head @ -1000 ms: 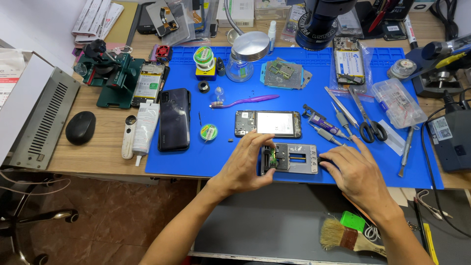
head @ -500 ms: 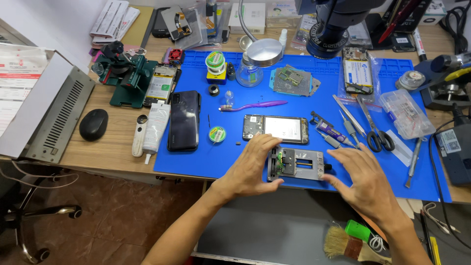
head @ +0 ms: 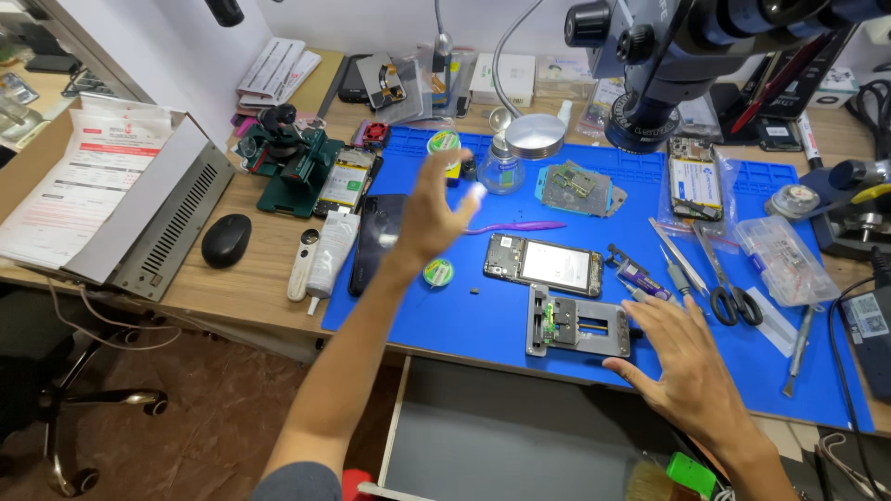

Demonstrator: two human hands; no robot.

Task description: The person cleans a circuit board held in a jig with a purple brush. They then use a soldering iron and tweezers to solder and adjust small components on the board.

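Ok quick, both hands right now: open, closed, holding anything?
Left hand: open, fingers spread, raised above the blue mat, holding nothing.
Right hand: open, flat on the mat, fingertips at the grey board holder, gripping nothing.

The person's left arm stretches forward, bare from elbow to wrist, with the left hand raised in the air, its back toward the viewer, fingers spread and loosely curled, holding nothing. The right hand lies low and flat, palm down, fingers extended and slightly splayed, pointing left, its forearm running off toward the lower right.
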